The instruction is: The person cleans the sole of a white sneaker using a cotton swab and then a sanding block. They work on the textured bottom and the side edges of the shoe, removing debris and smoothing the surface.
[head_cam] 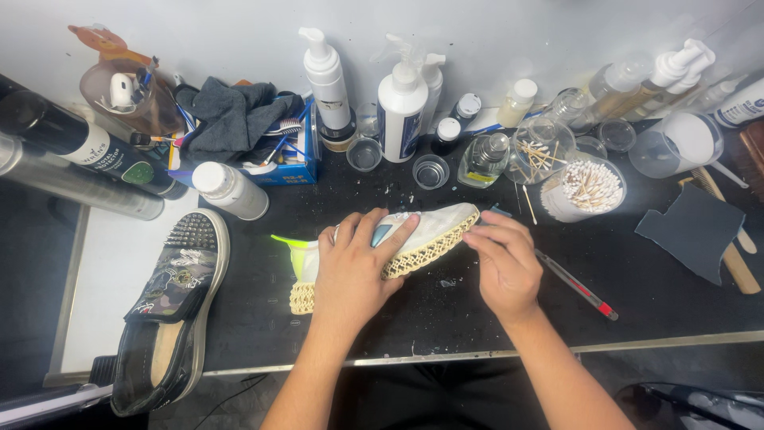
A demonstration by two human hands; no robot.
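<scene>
A white sneaker (434, 227) with a cream lattice sole and a neon yellow heel tab lies on its side in the middle of the black worktop (621, 279). My left hand (350, 267) covers its upper and grips it. Curled at the toe end of the sole is my right hand (503, 267), its fingertips against the sole edge; what they pinch is hidden. A red and black pen (577, 285) lies just right of that hand.
A dark studded slip-on shoe (171, 306) hangs over the front left edge. Pump and spray bottles (402, 103), small jars, a tub of cotton swabs (585, 189), a grey cloth (231, 119) and aerosol cans (79, 163) line the back. A dark sandpaper piece (691, 231) lies right.
</scene>
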